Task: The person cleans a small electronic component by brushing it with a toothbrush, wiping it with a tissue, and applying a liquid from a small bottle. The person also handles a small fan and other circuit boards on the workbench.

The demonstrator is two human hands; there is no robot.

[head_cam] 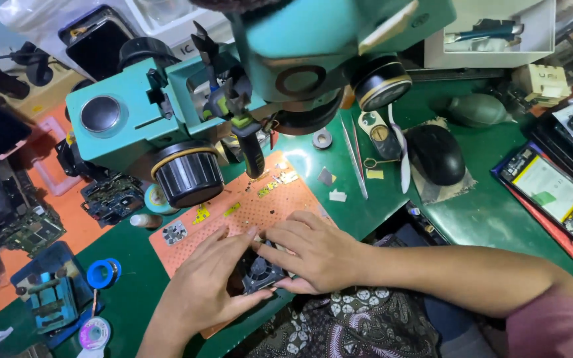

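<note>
Small dark square fan module [262, 273] is held between both hands at the near edge of an orange perforated work mat [247, 209], which lies on the green bench [479, 219]. The left hand [207, 285] is closed around the module's left side, thumb beneath it and fingers over it. The right hand [313, 252] is curled over the module's right side, its fingertips pressed on the top. A teal stereo microscope [187, 99] is mounted above the mat. Metal tweezers [354, 158] and a black computer mouse [436, 154] are seen further right on the bench, well apart from the hands.
</note>
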